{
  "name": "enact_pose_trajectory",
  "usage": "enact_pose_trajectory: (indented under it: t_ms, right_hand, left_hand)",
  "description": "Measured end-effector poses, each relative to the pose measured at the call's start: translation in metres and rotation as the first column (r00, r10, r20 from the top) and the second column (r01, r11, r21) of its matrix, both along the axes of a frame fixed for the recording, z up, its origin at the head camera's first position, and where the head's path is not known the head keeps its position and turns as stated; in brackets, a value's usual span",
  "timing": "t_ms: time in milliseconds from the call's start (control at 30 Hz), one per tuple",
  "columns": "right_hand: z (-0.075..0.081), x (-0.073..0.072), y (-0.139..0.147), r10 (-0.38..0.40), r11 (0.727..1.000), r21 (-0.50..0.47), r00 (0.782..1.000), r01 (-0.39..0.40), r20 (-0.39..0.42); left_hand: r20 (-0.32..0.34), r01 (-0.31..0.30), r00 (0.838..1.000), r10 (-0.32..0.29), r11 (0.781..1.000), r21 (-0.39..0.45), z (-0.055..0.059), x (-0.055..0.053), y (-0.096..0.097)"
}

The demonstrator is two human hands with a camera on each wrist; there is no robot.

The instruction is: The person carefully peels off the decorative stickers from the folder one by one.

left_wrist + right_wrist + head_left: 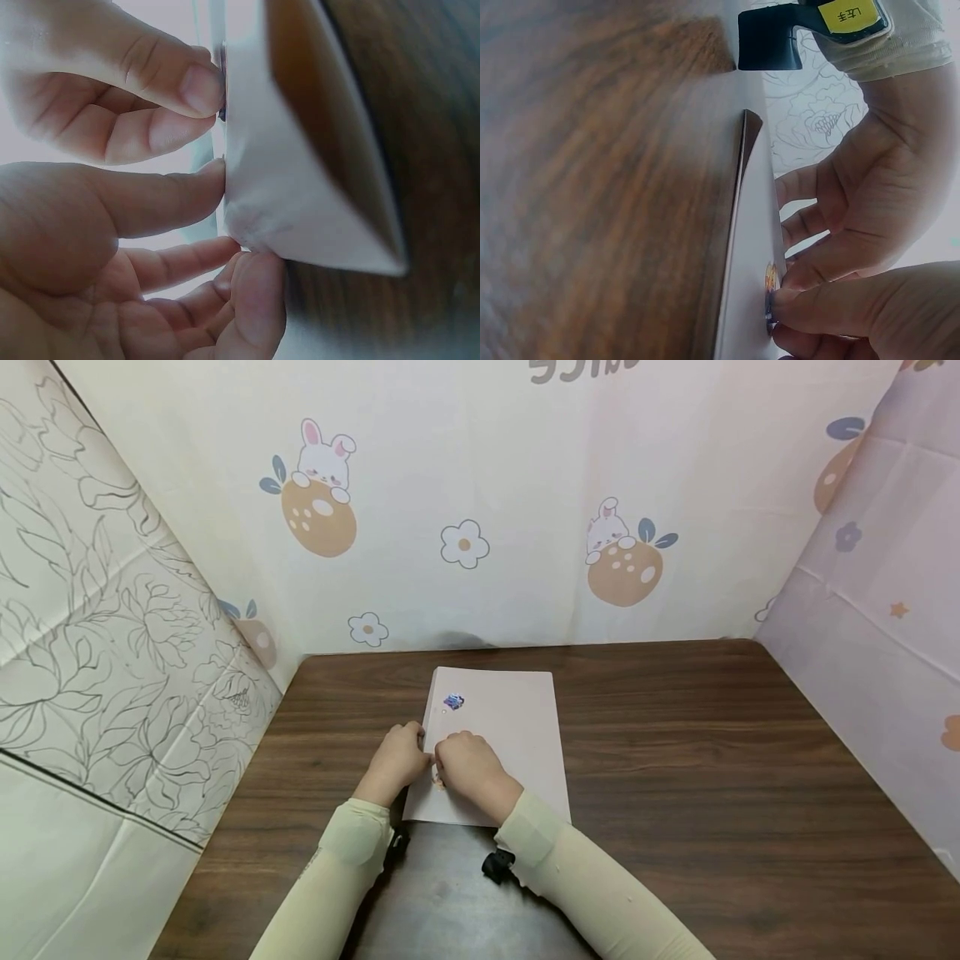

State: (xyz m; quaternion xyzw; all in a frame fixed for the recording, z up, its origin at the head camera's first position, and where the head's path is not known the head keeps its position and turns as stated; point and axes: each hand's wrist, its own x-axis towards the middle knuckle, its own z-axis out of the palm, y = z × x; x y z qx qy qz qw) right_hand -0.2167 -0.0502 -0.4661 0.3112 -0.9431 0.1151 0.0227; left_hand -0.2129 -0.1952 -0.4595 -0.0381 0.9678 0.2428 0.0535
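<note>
A white rectangular paper piece (pixel 513 735) lies on the table, with a layered left edge that stands apart as a gap in the left wrist view. My left hand (pixel 401 753) grips that left edge, thumb on the upper face and fingers at the side. Beside it, my right hand (pixel 471 767) bends over the paper and pinches a small colorful sticker (pixel 771 277) between thumb and fingers, against the surface. Part of the sticker is hidden by the fingers. Farther up the same edge sits a shiny blue-purple sticker (pixel 453 701).
A dark wood-grain table (pixel 675 760) spreads around the paper. Behind it hangs a white cloth (pixel 517 585) printed with rabbits and flowers, and a floral-patterned cloth (pixel 112 610) covers the left side. Dark wrist-camera mounts (pixel 498 865) sit under the sleeves.
</note>
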Motion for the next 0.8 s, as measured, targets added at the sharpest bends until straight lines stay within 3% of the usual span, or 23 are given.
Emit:
enact_pose_trajectory:
  t_ms: [400,800]
  right_hand:
    - [-0.0004,0.0007,0.0011,0.014,0.998,-0.06,1.0,-0.013,0.027]
    - [0.0014,0.0021,0.0004,-0.001,0.999,-0.051,0.999,0.003,0.041]
  left_hand:
    - [-0.008,0.0,1.0,0.0,1.0,-0.011,0.0002,0.0002,0.0]
    - [-0.014,0.007,1.0,-0.007,1.0,-0.019,-0.0011,-0.0006,-0.0003]
